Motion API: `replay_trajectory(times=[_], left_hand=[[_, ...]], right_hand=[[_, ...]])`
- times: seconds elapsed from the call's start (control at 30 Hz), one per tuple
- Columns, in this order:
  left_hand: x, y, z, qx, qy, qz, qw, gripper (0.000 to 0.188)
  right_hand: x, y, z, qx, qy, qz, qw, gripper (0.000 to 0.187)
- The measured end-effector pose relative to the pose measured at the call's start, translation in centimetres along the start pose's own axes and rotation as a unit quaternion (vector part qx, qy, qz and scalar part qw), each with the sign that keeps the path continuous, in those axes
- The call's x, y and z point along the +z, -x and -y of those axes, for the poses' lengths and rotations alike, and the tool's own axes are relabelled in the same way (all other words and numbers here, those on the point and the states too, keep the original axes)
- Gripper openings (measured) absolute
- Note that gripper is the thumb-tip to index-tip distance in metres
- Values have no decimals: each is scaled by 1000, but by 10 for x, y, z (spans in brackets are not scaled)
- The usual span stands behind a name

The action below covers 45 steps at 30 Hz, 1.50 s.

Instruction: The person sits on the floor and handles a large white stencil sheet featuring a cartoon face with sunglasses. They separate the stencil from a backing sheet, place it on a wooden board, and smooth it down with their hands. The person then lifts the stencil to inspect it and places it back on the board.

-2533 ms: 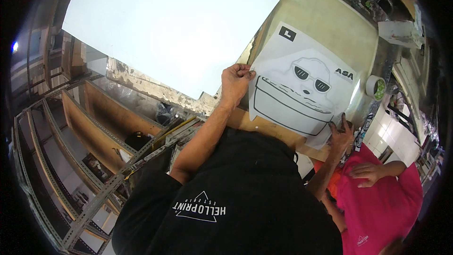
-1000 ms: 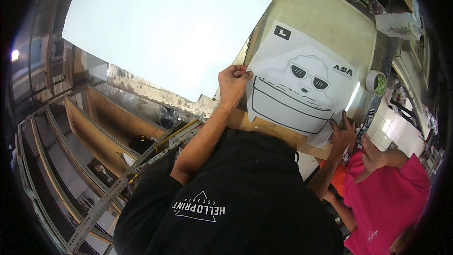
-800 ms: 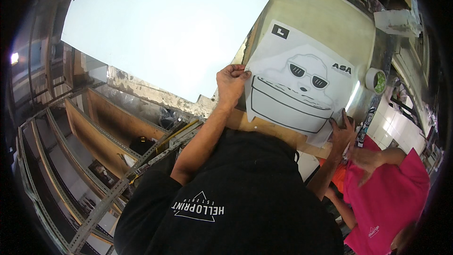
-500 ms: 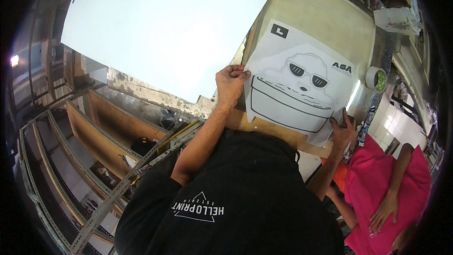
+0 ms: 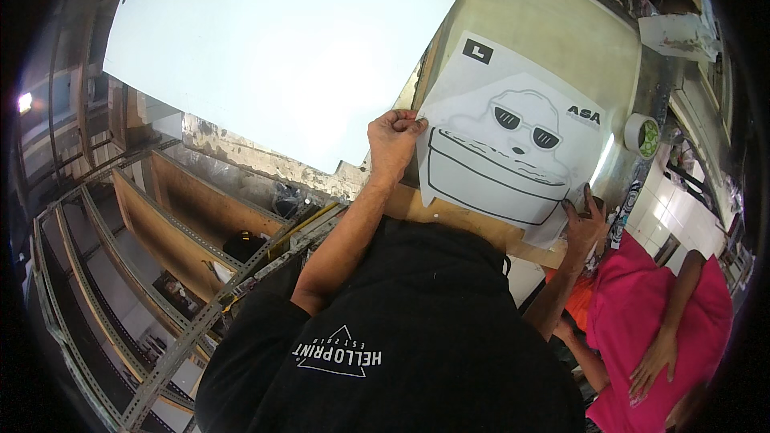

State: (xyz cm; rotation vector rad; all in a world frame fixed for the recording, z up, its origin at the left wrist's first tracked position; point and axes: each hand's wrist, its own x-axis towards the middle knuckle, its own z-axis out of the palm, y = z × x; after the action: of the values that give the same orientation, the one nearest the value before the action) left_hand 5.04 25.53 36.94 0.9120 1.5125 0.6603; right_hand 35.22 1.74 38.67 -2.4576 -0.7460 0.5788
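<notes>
A white paper sheet (image 5: 497, 168) lies over a pale yellowish screen-like panel (image 5: 553, 16). Its black line print shows a round figure in sunglasses above a tub shape. My left hand (image 5: 392, 144) is closed at the sheet's left edge, thumb and fingertips pinching it. At the lower right corner, my right hand (image 5: 586, 226) rests with thumb and forefinger spread apart, the thumb touching the sheet near its edge. The sheet's bottom edge is uneven and slightly lifted toward my body.
A large white board (image 5: 281, 48) lies to the left. A roll of tape (image 5: 632, 131) sits right of the sheet. Metal-framed wooden shelving (image 5: 180, 224) stands at lower left. At lower right is another person in a pink garment (image 5: 634, 297), one hand (image 5: 658, 365) resting on it.
The view has shifted very slightly. Both my hands and the sheet keep their places relative to each other.
</notes>
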Motion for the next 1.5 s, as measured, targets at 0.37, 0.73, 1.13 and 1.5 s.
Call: replay_trajectory(times=[0.37,0.73,1.13,1.5], left_hand=[[2,3,2,-1,20,-6,1000,21],[-2,3,5,26,47,22,998,29],[-15,2,2,19,176,150,973,43],[3,12,-15,59,60,117,990,50]], right_hand=[[3,-2,-17,-94,85,-20,992,62],[3,0,-2,11,15,-13,1000,63],[3,-3,-16,13,63,5,998,63],[-1,-1,-1,-6,69,-2,998,66]])
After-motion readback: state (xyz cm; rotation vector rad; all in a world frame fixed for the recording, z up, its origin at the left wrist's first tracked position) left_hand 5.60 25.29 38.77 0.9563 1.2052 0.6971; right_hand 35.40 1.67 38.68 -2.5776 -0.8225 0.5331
